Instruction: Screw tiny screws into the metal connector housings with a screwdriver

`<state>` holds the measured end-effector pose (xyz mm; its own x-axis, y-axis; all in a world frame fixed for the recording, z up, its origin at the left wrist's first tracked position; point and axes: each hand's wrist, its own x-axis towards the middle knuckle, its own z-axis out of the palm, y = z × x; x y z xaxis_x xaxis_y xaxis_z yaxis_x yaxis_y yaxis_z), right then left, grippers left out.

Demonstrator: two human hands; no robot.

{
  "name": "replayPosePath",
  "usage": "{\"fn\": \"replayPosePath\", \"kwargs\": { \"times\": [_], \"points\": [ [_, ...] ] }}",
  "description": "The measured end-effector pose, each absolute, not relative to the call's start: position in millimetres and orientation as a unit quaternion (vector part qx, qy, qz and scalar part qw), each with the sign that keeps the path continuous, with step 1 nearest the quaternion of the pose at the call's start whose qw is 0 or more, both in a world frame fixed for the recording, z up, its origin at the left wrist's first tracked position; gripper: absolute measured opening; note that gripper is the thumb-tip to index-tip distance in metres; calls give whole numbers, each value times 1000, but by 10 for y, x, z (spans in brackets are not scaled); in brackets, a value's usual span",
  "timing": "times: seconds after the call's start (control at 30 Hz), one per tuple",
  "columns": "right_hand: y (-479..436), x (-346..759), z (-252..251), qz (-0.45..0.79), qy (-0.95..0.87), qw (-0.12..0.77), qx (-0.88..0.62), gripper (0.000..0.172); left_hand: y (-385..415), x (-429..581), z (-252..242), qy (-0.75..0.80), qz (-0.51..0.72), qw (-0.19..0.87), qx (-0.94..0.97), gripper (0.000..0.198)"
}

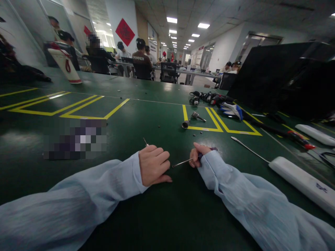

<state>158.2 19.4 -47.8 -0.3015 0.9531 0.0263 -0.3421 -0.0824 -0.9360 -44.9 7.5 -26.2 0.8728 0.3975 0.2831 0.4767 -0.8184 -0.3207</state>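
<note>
In the head view, my right hand [196, 156] is closed round a screwdriver [183, 162]. Its thin metal shaft points left towards my other hand, and part of a dark handle shows behind the fingers. My left hand [155, 165] is curled with its back towards me, the thumb stretched to the right near the screwdriver's tip. A thin metal piece [146, 141] sticks out beyond its knuckles; the rest is hidden by the hand. Farther off lie two metal parts, a round-ended one [185, 124] and one with a thin stem [196, 116]. Small dark bits [194, 135] lie nearby.
Yellow tape [117, 108] marks boxes on the green table [146, 115]. At right are a white power strip [295, 174], a blue-white glove [231, 111], a red-black tool [298, 138] and dark monitors [277, 76]. A white cup-like container [65, 66] stands far left. People sit beyond.
</note>
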Motion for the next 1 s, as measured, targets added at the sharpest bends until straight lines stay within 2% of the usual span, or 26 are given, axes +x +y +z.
{"fn": "replayPosePath", "kwargs": {
  "times": [0.1, 0.23, 0.3, 0.43, 0.5, 0.63, 0.7, 0.83, 1.0],
  "points": [
    [200, 1590, -494, 667, -461, 495, -313, 39, 116, -458, -294, -229, -110, 186, -949, 45],
    [209, 1601, -510, 679, -453, 495, -297, 38, 275, -551, -350, -291, -185, 66, -936, 51],
    [213, 1606, -513, 689, -447, 494, -285, 38, 348, -603, -360, -331, -229, -1, -915, 47],
    [226, 1616, -522, 710, -436, 492, -254, 37, 429, -668, -372, -392, -292, -81, -868, 25],
    [232, 1623, -530, 713, -433, 495, -242, 36, 451, -676, -382, -390, -302, -73, -867, 23],
    [204, 1630, -522, 684, -455, 515, -244, 28, 459, -664, -389, -368, -274, 40, -888, 29],
    [156, 1622, -497, 655, -480, 523, -259, 24, 427, -660, -382, -361, -256, 52, -895, 32],
    [11, 1567, -430, 573, -550, 534, -289, 18, 294, -646, -367, -371, -274, -72, -884, 37],
    [-147, 1474, -383, 429, -672, 511, -321, 15, 101, -544, -344, -438, -360, -225, -792, 36]
  ]
}}
